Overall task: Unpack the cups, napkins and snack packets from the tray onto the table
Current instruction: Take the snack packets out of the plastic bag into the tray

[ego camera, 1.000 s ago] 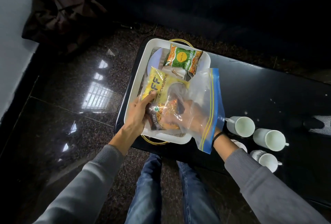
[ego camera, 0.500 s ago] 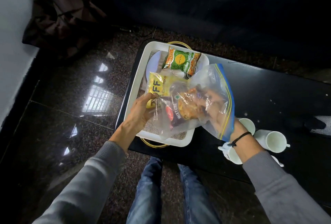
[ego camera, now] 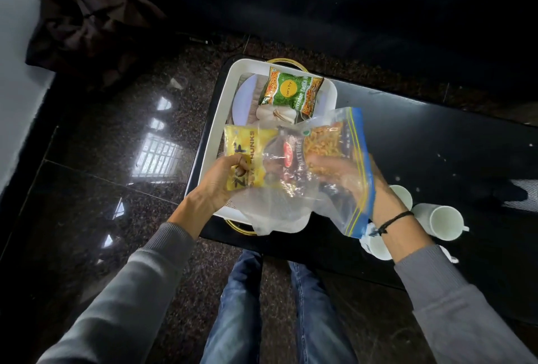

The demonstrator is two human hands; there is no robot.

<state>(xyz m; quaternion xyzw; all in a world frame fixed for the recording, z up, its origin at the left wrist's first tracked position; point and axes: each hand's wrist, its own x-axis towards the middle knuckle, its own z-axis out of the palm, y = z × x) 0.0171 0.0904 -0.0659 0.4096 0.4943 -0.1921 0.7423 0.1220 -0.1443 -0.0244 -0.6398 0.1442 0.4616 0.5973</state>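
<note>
A white tray (ego camera: 217, 130) with gold handles sits at the left end of the black table (ego camera: 436, 142). Over its near end I hold a clear zip bag (ego camera: 340, 203) with a blue seal. My left hand (ego camera: 217, 186) pinches the bag's closed end together with a yellow snack packet (ego camera: 247, 156). My right hand (ego camera: 349, 177) is inside the bag, gripping a dark mixture packet (ego camera: 305, 154). A green and orange packet (ego camera: 291, 92) lies at the tray's far end, over a white plate (ego camera: 246, 98) and a garlic bulb (ego camera: 275, 114).
White cups (ego camera: 445, 221) stand and lie on the table right of my right wrist, partly hidden by it. My jeans-clad knees (ego camera: 241, 305) are below the table's near edge. Dark polished stone floor lies to the left, and a brown bag (ego camera: 87, 14) rests by the wall.
The bag has been lifted and turned, its blue seal now toward my right wrist. My right hand has drawn the mixture packet back left inside it. My left hand keeps its pinch.
</note>
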